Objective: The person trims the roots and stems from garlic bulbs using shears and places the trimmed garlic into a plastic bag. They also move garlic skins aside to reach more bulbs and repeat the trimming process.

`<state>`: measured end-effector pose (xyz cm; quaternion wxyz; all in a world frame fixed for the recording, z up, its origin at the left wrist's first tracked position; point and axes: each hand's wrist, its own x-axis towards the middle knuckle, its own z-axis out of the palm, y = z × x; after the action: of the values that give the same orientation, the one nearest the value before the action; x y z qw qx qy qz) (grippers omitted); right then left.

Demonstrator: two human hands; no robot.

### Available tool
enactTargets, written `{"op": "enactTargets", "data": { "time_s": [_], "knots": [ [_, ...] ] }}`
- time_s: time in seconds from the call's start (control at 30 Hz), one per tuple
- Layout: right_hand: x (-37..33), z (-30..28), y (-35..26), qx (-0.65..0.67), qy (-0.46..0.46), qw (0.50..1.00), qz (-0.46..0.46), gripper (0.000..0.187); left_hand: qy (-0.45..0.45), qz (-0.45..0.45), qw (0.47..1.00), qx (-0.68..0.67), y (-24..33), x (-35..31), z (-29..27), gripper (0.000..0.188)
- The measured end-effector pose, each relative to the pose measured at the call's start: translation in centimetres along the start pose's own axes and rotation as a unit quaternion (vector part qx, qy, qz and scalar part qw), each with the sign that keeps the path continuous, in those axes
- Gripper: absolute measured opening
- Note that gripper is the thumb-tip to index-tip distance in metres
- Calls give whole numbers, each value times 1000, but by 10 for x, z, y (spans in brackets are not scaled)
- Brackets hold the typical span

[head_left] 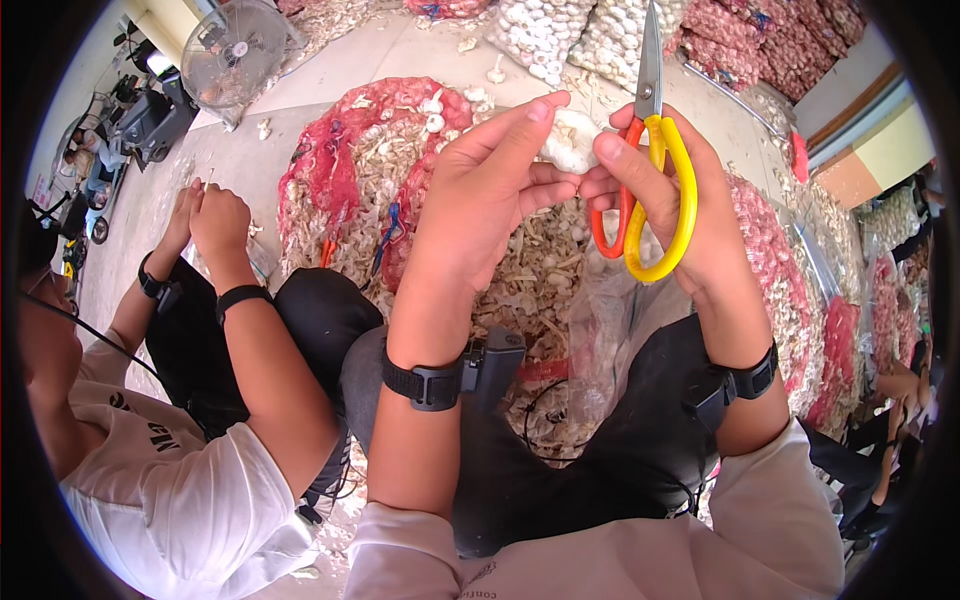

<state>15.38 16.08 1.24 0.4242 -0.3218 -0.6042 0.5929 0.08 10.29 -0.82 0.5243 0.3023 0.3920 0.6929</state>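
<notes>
A white garlic bulb [570, 143] is held up in front of me between my two hands. My left hand [490, 185] grips it from the left, thumb and fingers bent around its side. My right hand [690, 190] holds a pair of scissors [648, 97], one handle loop orange-red and the other yellow. Their blades point up and away, above the bulb, and look closed. The thumb and fingertips of that hand reach the bulb's right side; whether they press on it is hard to tell. Below lies a heap of dry garlic skins and stalks [530, 270].
Red mesh sacking [335, 130] surrounds the heap. Net bags of garlic [545, 35] stand at the back, with red sacks [760, 45] to their right. Close on my left sits another person [200, 450], hands together. A floor fan [233, 50] stands at the far left.
</notes>
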Motion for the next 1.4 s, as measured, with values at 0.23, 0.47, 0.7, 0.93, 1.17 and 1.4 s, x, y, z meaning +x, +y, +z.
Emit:
{"op": "enactTargets", "data": {
  "time_s": [0.23, 0.47, 0.7, 0.93, 1.17, 1.4],
  "knots": [
    [1, -4, -3, 24, -60, 998, 15, 29, -119, 78, 989, 47, -4, -3, 4, 43],
    [-6, -6, -4, 61, -78, 994, 36, 24, -112, 126, 983, 70, -3, -7, 3, 44],
    [-4, -9, -12, 92, -87, 988, 91, 27, -64, 91, 994, 19, -6, -5, 2, 35],
    [3, -7, -11, 123, 9, 987, 106, 28, -54, 147, 982, 110, -3, -3, 6, 26],
    [18, -23, 1, 303, -70, 938, 156, 29, -61, 77, 994, 55, 2, 0, -7, 20],
    [12, -8, -2, 186, 14, 981, 46, 37, -2, 289, 823, 490, -6, 14, -29, 29]
  ]
}}
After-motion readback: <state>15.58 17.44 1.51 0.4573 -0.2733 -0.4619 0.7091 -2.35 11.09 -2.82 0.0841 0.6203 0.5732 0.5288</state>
